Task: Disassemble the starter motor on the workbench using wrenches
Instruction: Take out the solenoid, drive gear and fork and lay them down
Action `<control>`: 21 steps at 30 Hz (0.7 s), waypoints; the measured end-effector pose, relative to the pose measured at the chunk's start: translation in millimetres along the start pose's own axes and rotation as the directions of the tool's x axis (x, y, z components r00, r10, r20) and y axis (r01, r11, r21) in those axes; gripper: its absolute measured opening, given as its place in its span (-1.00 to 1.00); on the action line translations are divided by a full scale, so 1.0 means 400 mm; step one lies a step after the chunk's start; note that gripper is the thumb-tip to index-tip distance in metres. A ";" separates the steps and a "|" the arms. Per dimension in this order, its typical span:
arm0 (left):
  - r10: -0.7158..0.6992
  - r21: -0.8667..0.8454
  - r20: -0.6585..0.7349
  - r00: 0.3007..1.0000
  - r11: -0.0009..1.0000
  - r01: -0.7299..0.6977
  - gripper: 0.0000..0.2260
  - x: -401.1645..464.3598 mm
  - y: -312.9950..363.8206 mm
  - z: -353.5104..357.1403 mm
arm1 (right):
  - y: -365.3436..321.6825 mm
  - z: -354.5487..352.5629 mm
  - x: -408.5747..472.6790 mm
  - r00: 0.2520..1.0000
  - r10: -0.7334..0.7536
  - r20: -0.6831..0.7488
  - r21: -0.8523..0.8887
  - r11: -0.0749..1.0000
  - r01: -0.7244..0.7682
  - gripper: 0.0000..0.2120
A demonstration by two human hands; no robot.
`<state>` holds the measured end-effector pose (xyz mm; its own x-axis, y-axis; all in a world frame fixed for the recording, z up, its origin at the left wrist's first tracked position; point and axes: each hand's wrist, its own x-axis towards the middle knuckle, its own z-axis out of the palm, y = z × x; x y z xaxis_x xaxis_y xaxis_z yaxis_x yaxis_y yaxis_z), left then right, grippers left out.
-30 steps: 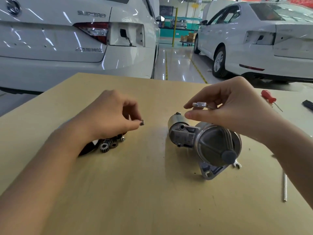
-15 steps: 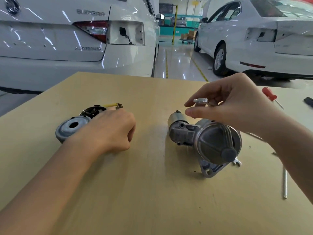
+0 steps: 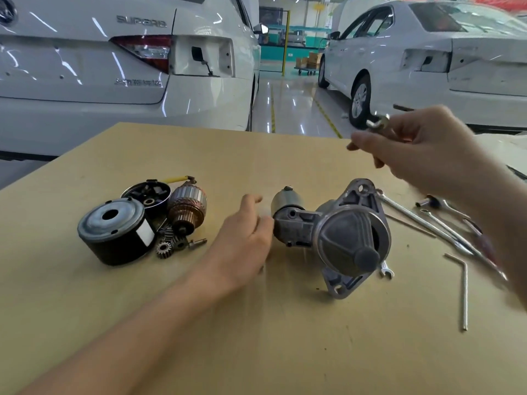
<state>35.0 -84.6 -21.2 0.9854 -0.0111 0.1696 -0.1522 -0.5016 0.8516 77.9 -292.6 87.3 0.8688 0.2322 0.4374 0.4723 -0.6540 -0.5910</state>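
1. Nearest the camera, the left hand (image 3: 242,246) lay low over the workbench (image 3: 256,352), blurred, its fingers loosely spread and holding nothing; its fingertips were at or just beside the cylindrical end of the starter motor (image 3: 328,238), though the blur hid whether they touched.

2. The starter motor, what was left of it, lay on its side near the middle of the workbench, its nose housing and mounting flange turned toward the camera. A small open-end wrench (image 3: 386,271) poked out from under its right edge.

3. To the left of the hand lay parts already off the motor: a black field housing (image 3: 114,232), an end cover with brush gear (image 3: 147,193), the copper-wound armature (image 3: 186,208) and a few small gears (image 3: 168,243), all close together.

4. To the right lay long wrenches (image 3: 422,220) and a bent rod (image 3: 463,292), partly under the right forearm.

5. Farther off, raised above the bench, the right hand (image 3: 422,155) pinched a wrench (image 3: 377,122) between curled fingers and thumb, its open jaw pointing up and left.

6. Behind the workbench stood two white cars (image 3: 114,67).

7. Judged from this, the job stood midway, with the remaining fasteners on the front section in hand. The next move probably called for the left hand to steady the body while the right brought the wrench down squarely onto a bolt head.
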 end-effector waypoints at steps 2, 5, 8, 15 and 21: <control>-0.152 -0.139 -0.069 0.986 0.980 0.141 -0.78 0.019 -0.011 0.015 | 0.022 -0.001 -0.008 0.993 0.081 0.081 -0.117 0.991 -0.071 -0.65; -0.246 -0.080 -0.054 0.968 0.967 0.241 -0.58 0.081 -0.006 0.007 | 0.034 0.018 -0.053 0.982 0.143 0.124 -0.216 0.970 -0.113 -0.44; -0.278 0.067 0.107 0.955 0.960 0.272 -0.45 0.138 0.029 0.006 | 0.027 0.045 -0.097 0.991 0.061 0.120 -0.237 0.971 -0.031 -0.31; -0.500 0.264 0.351 0.792 0.864 0.429 -0.54 0.212 0.050 0.003 | 0.042 0.089 -0.099 1.000 -0.003 0.009 0.083 0.997 0.003 -0.64; -0.452 -0.011 0.265 0.852 0.882 0.472 -0.68 0.214 0.020 0.018 | 0.049 0.097 -0.094 0.994 -0.074 0.081 0.312 0.949 0.046 -0.62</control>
<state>118.8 -95.8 -3.6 0.9282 -0.0114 -0.3720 0.3298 -0.4379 0.8363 60.4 -286.2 33.2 0.8404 0.3376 0.4239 0.5343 -0.3854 -0.7524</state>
